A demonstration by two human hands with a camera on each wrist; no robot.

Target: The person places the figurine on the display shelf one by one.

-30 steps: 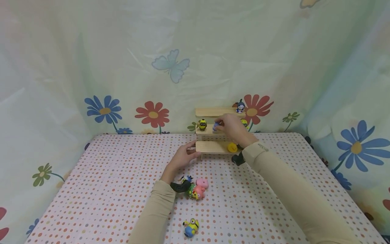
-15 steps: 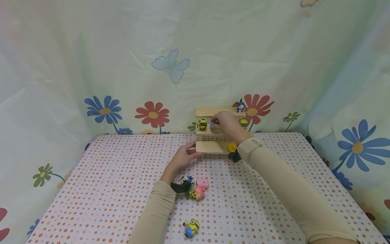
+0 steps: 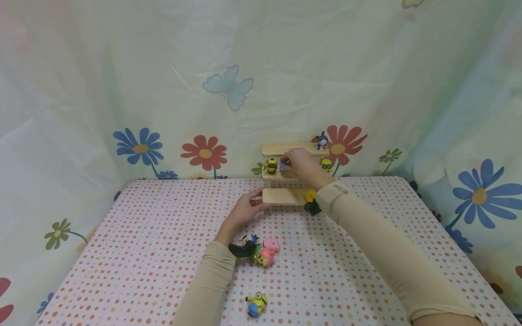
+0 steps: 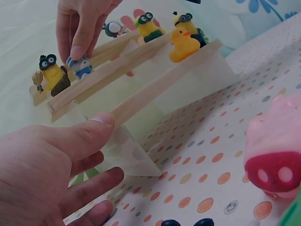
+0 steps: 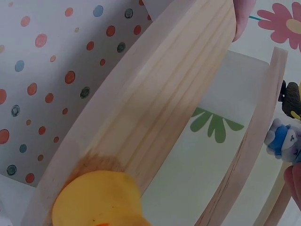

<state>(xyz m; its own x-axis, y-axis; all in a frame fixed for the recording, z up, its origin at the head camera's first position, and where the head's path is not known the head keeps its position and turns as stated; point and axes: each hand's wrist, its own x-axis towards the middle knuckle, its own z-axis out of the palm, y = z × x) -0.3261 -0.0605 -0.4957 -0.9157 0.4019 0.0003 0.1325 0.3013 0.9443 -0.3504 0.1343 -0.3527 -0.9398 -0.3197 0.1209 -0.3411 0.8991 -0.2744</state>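
Observation:
On the middle tier of a three-tier wooden display shelf (image 3: 283, 196), my right hand (image 3: 302, 164) pinches a small blue-and-white figurine (image 4: 82, 68) between thumb and fingers. Just left of it stands a yellow minion figure (image 3: 271, 166) with dark goggles. My left hand (image 3: 244, 210) holds the left end of the bottom tier, its thumb on the front corner and the lower fingers spread beside the side panel. A yellow rubber duck (image 4: 184, 44) sits at the bottom tier's right end. The right wrist view shows the blue-and-white figurine upright at the right edge, partly cut off.
Another minion (image 3: 326, 165) stands at the middle tier's right end, and a dark-blue figure (image 3: 321, 142) at the top tier's right. Pink pig toys (image 3: 271, 245) and other figures lie near my left wrist. A blue-and-yellow minion (image 3: 256, 304) lies closer on the dotted tabletop (image 3: 155, 253).
My right hand has shifted left along the middle tier with the blue-and-white figurine, closer to the goggled minion, uncovering the minion at the right end. My left hand has stayed in place.

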